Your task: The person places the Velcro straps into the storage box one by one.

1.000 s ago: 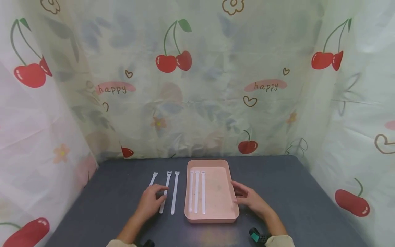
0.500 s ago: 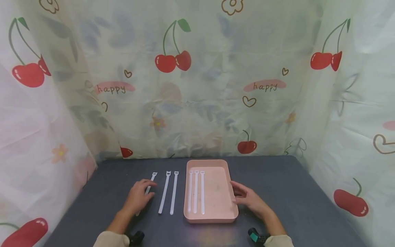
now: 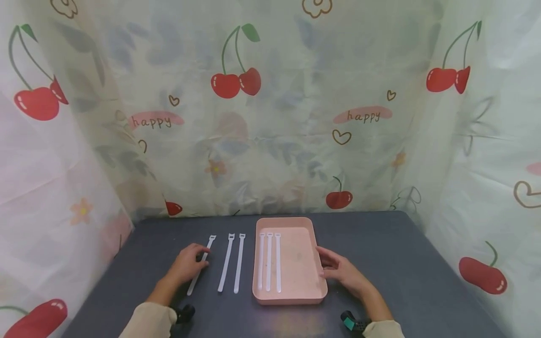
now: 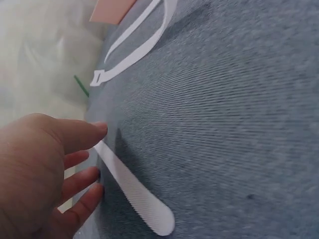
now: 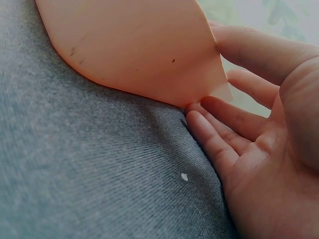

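My left hand (image 3: 188, 264) is over the leftmost white cable strap (image 3: 195, 283), which slants on the dark table. In the left wrist view the thumb and the loosely bent fingers stand apart around that strap (image 4: 137, 196), whose rounded tail lies on the cloth. Two more cable straps (image 3: 226, 263) (image 3: 239, 263) lie to its right, with slotted heads at the far end. My right hand (image 3: 344, 272) rests its thumb and fingertips against the right side of the pink tray (image 3: 302, 263). Its fingers (image 5: 212, 137) touch the outer wall in the right wrist view.
Several white straps stand side by side in the tray's left half, among them a cable strap (image 3: 278, 263). The dark cloth-covered table (image 3: 372, 234) ends at a cherry-printed curtain (image 3: 274, 141) behind and at both sides.
My left hand has moved left, from over the middle strap to the leftmost one, uncovering the middle strap. My right hand and the tray have stayed in place.
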### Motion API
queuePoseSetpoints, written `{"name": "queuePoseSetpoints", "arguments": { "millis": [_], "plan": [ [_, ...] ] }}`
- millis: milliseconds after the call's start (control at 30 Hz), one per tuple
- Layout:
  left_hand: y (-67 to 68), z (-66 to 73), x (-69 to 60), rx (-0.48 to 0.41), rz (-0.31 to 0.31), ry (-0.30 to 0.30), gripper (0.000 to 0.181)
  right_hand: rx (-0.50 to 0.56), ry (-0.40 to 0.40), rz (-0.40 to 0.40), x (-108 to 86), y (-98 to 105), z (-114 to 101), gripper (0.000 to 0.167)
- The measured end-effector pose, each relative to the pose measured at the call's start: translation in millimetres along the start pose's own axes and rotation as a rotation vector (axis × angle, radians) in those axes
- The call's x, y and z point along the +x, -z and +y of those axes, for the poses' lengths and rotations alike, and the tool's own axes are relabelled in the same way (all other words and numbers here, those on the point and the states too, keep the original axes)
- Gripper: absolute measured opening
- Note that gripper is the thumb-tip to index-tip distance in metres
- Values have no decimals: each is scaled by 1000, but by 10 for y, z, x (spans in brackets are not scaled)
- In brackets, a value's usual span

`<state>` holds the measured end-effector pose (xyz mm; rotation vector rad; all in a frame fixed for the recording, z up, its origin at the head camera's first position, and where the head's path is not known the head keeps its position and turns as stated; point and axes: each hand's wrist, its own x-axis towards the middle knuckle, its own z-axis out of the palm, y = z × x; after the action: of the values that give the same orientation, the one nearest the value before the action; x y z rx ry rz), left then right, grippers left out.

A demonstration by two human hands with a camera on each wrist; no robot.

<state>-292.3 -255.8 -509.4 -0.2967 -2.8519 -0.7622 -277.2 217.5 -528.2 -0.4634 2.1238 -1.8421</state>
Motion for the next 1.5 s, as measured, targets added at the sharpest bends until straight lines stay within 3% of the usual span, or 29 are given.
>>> {"name": "queuePoseSetpoints", "arguments": {
  "millis": [433,833,1267,1500],
  "plan": [
    [89,9,156,25,-130,4,41,-30,4,11,0,0,-11,72],
    [96,50,177,-14,-138,71,46,-35,4,15,3,16,-2,73],
    [147,51,88,-183,-140,149,42,-9,7,8,-15,-6,10,73],
    [154,98,90,-375,-142,151,43,-24,-1,23,-2,-2,9,73]
  ]
}}
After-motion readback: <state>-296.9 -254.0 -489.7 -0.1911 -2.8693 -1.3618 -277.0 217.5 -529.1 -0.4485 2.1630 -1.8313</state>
